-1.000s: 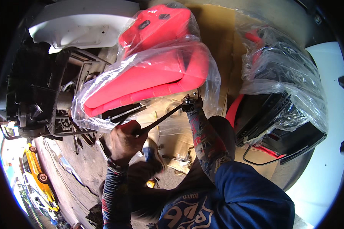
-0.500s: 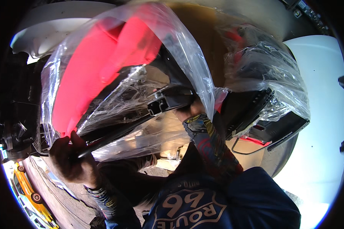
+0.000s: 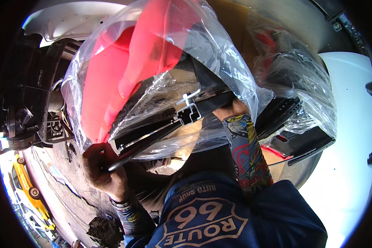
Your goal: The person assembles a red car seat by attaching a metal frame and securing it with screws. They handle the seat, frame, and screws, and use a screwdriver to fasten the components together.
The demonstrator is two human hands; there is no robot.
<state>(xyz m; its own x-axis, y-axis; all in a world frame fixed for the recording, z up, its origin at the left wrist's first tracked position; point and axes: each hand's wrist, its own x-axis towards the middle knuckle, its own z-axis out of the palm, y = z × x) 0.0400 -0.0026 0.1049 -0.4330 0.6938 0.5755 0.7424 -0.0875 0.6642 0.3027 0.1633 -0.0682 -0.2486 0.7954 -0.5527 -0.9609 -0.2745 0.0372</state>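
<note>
Between my two hands is a red padded car seat (image 3: 105,82), tilted and loosely covered by a clear plastic bag (image 3: 231,53). A long black metal rail (image 3: 157,138) runs along its near underside, and its cut-out end faces up near the middle. My left hand (image 3: 105,169) is closed at the seat's lower left corner, around the end of the black rail and close to the red cover. Farther right, my right hand (image 3: 232,109) grips the black frame by the rail's other end; its fingertips are partly hidden behind the frame.
A second plastic-wrapped seat (image 3: 293,70) with black rails stands to the right, beside a large white panel (image 3: 351,124). Dark machine parts (image 3: 20,115) crowd the left side. Brown cardboard (image 3: 231,25) lies behind. A yellow car (image 3: 28,182) shows at the far lower left.
The seat and both my hands have shifted to the right, and the rail's end has turned slightly. Both hands keep their hold. The view has shifted a little as well.
</note>
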